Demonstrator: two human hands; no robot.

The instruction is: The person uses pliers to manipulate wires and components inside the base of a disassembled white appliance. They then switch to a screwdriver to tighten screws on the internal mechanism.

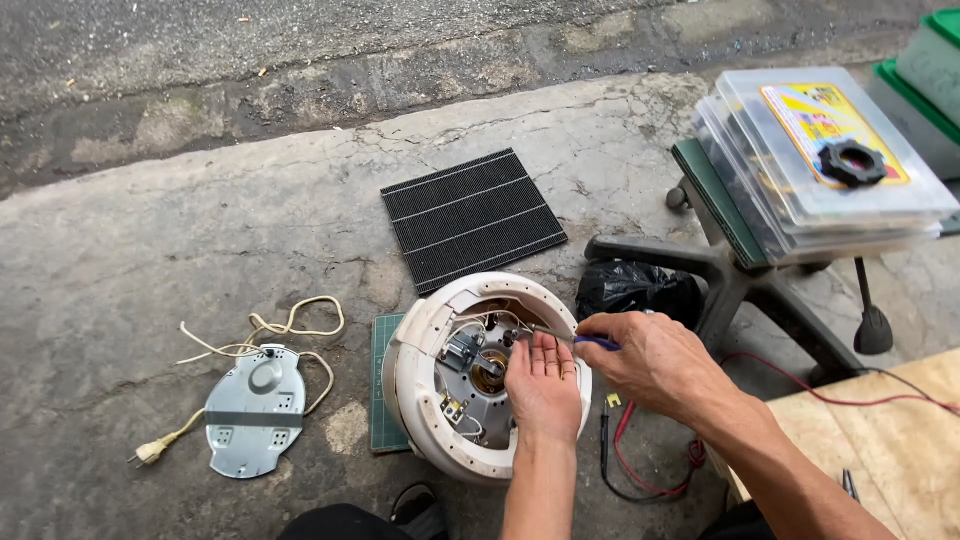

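Cream plastic cooker base (487, 375) lies upturned on the concrete floor (150, 250), underside open. Left of it, the grey metal cover plate (255, 410). My left hand (543, 385) rests flat on its rim, holding nothing; my right hand (655, 362) pinches a blue-handled screwdriver (575, 340). Advisable: keep the tip square.

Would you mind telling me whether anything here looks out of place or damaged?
The round white appliance lies upturned with its wiring exposed. Its metal base plate lies apart to the left on the cracked concrete, the cream power cord tangled beside it. The left hand rests inside; the right hand holds a blue-handled tool.
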